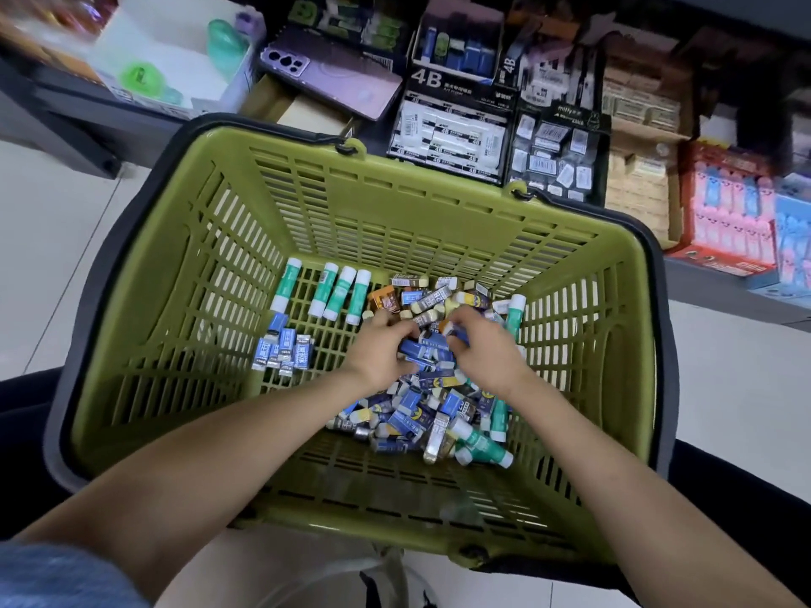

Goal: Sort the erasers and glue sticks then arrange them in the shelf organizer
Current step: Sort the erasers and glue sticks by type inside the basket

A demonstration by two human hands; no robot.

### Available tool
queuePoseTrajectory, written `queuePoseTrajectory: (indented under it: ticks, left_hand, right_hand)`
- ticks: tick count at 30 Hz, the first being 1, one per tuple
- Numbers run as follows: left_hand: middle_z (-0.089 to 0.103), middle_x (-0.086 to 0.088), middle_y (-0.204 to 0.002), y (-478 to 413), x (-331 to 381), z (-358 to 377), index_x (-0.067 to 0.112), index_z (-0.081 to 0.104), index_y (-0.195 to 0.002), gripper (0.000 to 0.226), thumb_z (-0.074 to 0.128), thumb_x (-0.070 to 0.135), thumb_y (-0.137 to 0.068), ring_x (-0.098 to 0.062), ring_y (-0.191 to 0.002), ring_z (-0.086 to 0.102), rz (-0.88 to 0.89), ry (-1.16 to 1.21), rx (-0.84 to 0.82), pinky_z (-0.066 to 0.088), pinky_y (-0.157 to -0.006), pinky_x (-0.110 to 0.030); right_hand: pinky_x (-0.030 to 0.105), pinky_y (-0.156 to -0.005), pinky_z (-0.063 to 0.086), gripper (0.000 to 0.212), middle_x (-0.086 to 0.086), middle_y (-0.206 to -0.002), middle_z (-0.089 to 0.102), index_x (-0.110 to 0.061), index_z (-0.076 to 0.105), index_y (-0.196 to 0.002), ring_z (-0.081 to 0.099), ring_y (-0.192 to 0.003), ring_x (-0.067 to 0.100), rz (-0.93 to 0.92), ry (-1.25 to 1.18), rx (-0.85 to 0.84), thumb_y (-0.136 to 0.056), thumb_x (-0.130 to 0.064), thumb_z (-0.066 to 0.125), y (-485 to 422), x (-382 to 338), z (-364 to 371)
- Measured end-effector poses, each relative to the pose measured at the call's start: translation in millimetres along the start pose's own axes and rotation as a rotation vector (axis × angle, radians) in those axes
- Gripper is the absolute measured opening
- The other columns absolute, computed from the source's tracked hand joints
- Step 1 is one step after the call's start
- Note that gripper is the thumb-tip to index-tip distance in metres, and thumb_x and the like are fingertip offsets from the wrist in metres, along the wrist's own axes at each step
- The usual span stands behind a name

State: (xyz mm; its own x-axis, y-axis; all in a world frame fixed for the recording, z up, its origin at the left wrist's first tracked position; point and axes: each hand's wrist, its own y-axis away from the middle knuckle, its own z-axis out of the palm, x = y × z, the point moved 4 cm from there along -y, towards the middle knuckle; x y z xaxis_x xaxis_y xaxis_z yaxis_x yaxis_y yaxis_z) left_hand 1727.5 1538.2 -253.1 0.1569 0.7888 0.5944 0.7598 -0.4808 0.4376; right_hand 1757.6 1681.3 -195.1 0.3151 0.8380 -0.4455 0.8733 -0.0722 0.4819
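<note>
Far centre, black display box (454, 95): big white "4B" on its front panel, with a smaller line beside it that's unreadable. White erasers (452, 140) packed inside: "4B" repeated on the wrappers. Carton (510, 65) just right of it: "4B" running vertically. Black box (566, 114) further right: "miffy" on the top edge. Print on the loose erasers (412, 414) and glue sticks (338, 294) in the basket (351, 190) is too small to read.

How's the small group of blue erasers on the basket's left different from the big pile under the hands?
The small group of blue-sleeved erasers is all blue; the big mixed pile mixes several eraser colours with green glue sticks. The group lies untouched; the left hand and right hand are in the pile. Both lie in the olive-green plastic basket.
</note>
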Motion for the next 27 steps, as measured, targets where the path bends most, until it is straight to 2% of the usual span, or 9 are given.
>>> queuePoseTrajectory:
  ticks: [3, 7, 11, 14, 18, 19, 21, 22, 27]
  left_hand:
    - [0.044, -0.011, -0.128, 1, -3, 3, 0.014, 0.055, -0.128, 0.058, 0.077, 0.027, -0.076, -0.027, -0.122, 0.039, -0.020, -0.004, -0.048, 0.034, -0.102, -0.030]
    - [0.049, -0.010, -0.121, 1, -7, -2, 0.012, 0.057, -0.117, 0.052, 0.081, 0.020, -0.071, -0.025, -0.113, 0.046, -0.040, 0.094, -0.053, 0.036, -0.086, -0.024]
    - [0.054, -0.009, -0.113, 3, -7, 0, 0.007, 0.059, -0.106, 0.039, 0.079, 0.016, -0.073, -0.024, -0.105, 0.051, -0.039, 0.135, -0.033, 0.041, -0.083, -0.028]
    - [0.060, -0.010, -0.117, 2, -6, 2, 0.006, 0.064, -0.112, 0.038, 0.076, 0.017, -0.078, -0.027, -0.106, 0.056, -0.017, 0.108, -0.062, 0.043, -0.086, -0.028]
    - [0.059, -0.011, -0.122, -1, -4, 4, 0.005, 0.064, -0.117, 0.039, 0.073, 0.015, -0.081, -0.027, -0.112, 0.055, 0.012, 0.062, -0.116, 0.041, -0.096, -0.031]
    - [0.058, -0.010, -0.120, -1, -4, 6, 0.005, 0.065, -0.115, 0.035, 0.073, 0.014, -0.081, -0.026, -0.111, 0.054, 0.028, 0.055, -0.134, 0.041, -0.097, -0.031]
    - [0.057, -0.009, -0.120, -1, -5, 7, 0.007, 0.065, -0.114, 0.033, 0.071, 0.013, -0.082, -0.023, -0.112, 0.052, 0.048, 0.033, -0.159, 0.039, -0.099, -0.030]
    - [0.056, -0.008, -0.121, -1, -5, 7, 0.008, 0.064, -0.115, 0.033, 0.071, 0.014, -0.083, -0.023, -0.113, 0.052, 0.051, 0.029, -0.160, 0.039, -0.099, -0.029]
    - [0.058, -0.013, -0.121, -1, -9, -1, 0.006, 0.062, -0.118, 0.036, 0.067, 0.024, -0.087, -0.029, -0.115, 0.053, -0.039, 0.057, -0.186, 0.042, -0.092, -0.031]
  right_hand:
    - [0.035, -0.071, 0.049, 0.035, 0.010, -0.116, 0.063, -0.015, 0.049, -0.128, 0.062, -0.099, 0.032, -0.109, 0.211, -0.014, -0.093, -0.011, 0.048, -4, -5, 18]
    - [0.040, -0.095, 0.046, 0.048, 0.001, -0.139, 0.049, -0.018, 0.042, -0.139, 0.050, -0.121, 0.027, -0.239, 0.374, -0.104, -0.093, -0.026, 0.054, -7, -5, 32]
    - [0.036, -0.081, 0.048, 0.043, 0.007, -0.128, 0.054, -0.011, 0.043, -0.132, 0.058, -0.107, 0.028, -0.314, 0.527, -0.061, -0.093, -0.027, 0.054, -8, -10, 30]
    - [0.035, -0.081, 0.047, 0.040, 0.009, -0.126, 0.054, -0.008, 0.042, -0.132, 0.060, -0.105, 0.028, -0.324, 0.545, -0.067, -0.095, -0.023, 0.049, -8, -11, 30]
    - [0.035, -0.089, 0.046, 0.042, 0.010, -0.128, 0.054, -0.009, 0.047, -0.133, 0.059, -0.107, 0.028, -0.241, 0.355, -0.114, -0.091, -0.009, 0.052, -8, -7, 27]
    - [0.032, -0.088, 0.046, 0.041, 0.010, -0.129, 0.056, -0.010, 0.051, -0.132, 0.062, -0.101, 0.024, -0.199, 0.272, -0.099, -0.091, -0.006, 0.053, -8, -5, 23]
    - [0.025, -0.073, 0.043, 0.040, 0.009, -0.126, 0.061, -0.011, 0.055, -0.131, 0.059, -0.068, 0.011, -0.097, 0.105, -0.045, -0.091, -0.008, 0.056, -9, 0, 13]
    - [0.023, -0.068, 0.040, 0.038, 0.010, -0.123, 0.064, -0.011, 0.057, -0.129, 0.053, -0.057, 0.008, -0.046, 0.029, -0.033, -0.091, -0.011, 0.058, -10, 3, 9]
    - [0.039, -0.065, 0.052, 0.008, 0.026, -0.079, 0.065, 0.006, 0.064, -0.088, 0.057, -0.063, 0.024, 0.177, -0.500, 0.017, -0.089, 0.000, 0.059, -5, 11, -4]
